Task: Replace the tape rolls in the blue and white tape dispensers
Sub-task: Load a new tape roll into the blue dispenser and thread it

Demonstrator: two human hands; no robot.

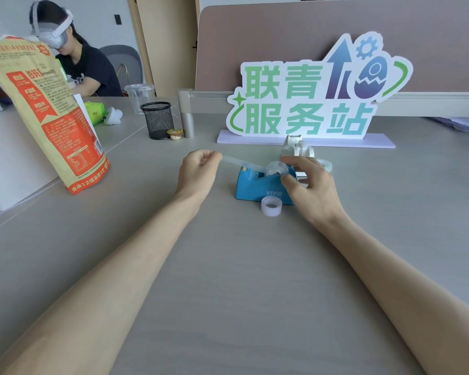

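The blue tape dispenser (251,186) stands on the grey table (228,266) with a clear tape roll (276,168) seated in it. My left hand (198,171) pinches the end of a tape strip (238,162) that stretches from the roll out to the left. My right hand (309,182) rests its fingers on the roll and the dispenser's right side. An empty whitish tape core (271,205) lies in front of the dispenser. Behind it stands the white tape dispenser (295,148), and another clear tape roll (325,165) lies partly hidden behind my right hand.
A green and white standing sign (303,104) rises behind the dispensers. A tall orange snack bag (46,115) stands at the left. A black mesh pen cup (157,120) and a small pudding cup (174,133) sit further back. A person wearing a headset (73,58) sits at the far left.
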